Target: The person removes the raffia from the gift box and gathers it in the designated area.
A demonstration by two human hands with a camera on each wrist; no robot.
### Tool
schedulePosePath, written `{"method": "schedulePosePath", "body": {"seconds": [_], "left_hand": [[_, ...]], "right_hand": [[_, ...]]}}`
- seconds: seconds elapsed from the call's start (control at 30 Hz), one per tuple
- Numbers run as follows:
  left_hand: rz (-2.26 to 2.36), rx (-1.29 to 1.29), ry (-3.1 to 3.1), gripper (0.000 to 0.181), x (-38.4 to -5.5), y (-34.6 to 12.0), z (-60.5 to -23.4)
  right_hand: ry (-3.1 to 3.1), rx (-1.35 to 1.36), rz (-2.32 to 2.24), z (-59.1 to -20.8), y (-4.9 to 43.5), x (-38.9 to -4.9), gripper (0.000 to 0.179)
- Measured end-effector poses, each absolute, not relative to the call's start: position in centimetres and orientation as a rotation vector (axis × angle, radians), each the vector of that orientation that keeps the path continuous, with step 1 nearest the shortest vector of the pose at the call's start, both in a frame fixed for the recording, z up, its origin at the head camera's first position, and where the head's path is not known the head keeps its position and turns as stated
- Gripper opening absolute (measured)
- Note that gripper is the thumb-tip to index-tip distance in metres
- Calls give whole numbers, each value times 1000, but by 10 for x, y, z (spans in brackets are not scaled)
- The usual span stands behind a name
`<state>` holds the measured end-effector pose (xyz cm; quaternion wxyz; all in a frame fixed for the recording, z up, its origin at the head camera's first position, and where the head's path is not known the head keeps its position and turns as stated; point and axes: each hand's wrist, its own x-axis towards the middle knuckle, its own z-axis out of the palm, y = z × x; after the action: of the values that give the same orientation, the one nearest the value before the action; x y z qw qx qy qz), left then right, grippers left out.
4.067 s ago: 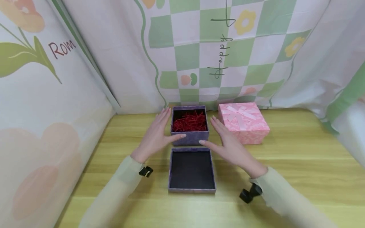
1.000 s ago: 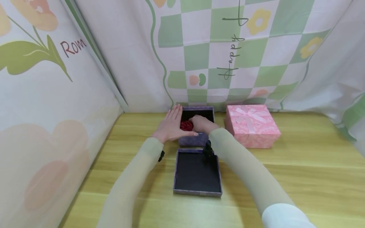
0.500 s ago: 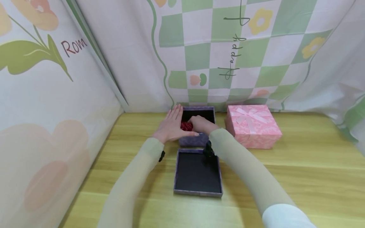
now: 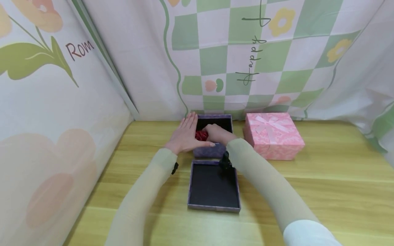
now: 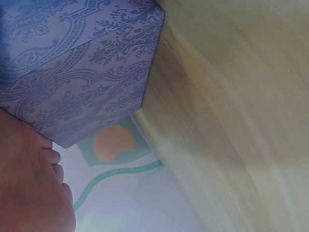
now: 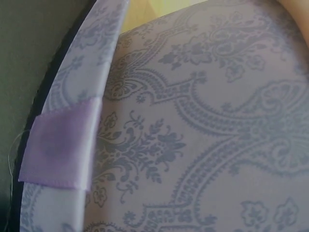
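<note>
A purple patterned box [image 4: 209, 151] stands open against the back curtain. My left hand [image 4: 184, 135] lies along its left side, fingers straight and thumb over the front edge; the left wrist view shows this hand [image 5: 34, 174] against the box's patterned wall [image 5: 87, 72]. Down inside the box, my right hand [image 4: 218, 133] curls its fingers at a bunch of red shredded paper [image 4: 201, 135], fingertips hidden. The box's lid [image 4: 213, 188] rests upside down just in front, its black inside facing up. Close up in the right wrist view are the box's front [image 6: 217, 121] and a lilac ribbon [image 6: 63, 145].
A pink gift box [image 4: 274, 136] with a ribbon bow is to the right of the purple one. Behind the wooden table [image 4: 332, 198] hangs a green checked curtain [image 4: 240, 58]; another printed cloth [image 4: 61, 109] closes off the left side.
Four seconds ago both hands were spread beside the box and red shreds filled it. Since then the right hand has gone in, and the shreds show bunched at the left. The last second shows almost no movement.
</note>
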<state>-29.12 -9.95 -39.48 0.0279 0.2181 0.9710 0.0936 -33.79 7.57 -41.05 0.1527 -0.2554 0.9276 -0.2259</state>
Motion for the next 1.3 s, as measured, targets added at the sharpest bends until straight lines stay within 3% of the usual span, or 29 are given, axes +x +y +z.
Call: {"method": "schedulePosePath", "body": {"seconds": [0.17, 0.43, 0.57, 0.83, 1.2, 1.3], "left_hand": [[280, 685, 3008, 134, -291, -99, -395], [300, 675, 3003, 134, -292, -98, -393], [296, 678, 3007, 133, -293, -99, -394], [306, 665, 2988, 133, -292, -98, -393], [343, 677, 2964, 133, -292, -99, -392], [352, 677, 2960, 133, -292, -99, -392]], "right_hand": [[2615, -774, -738, -413, 77, -341, 39], [2565, -773, -761, -411, 76, -341, 6], [2625, -767, -705, -409, 76, -340, 15], [2827, -719, -685, -401, 83, -338, 17], [2988, -613, -738, -378, 92, -336, 4], [3002, -603, -767, -370, 95, -335, 14]]}}
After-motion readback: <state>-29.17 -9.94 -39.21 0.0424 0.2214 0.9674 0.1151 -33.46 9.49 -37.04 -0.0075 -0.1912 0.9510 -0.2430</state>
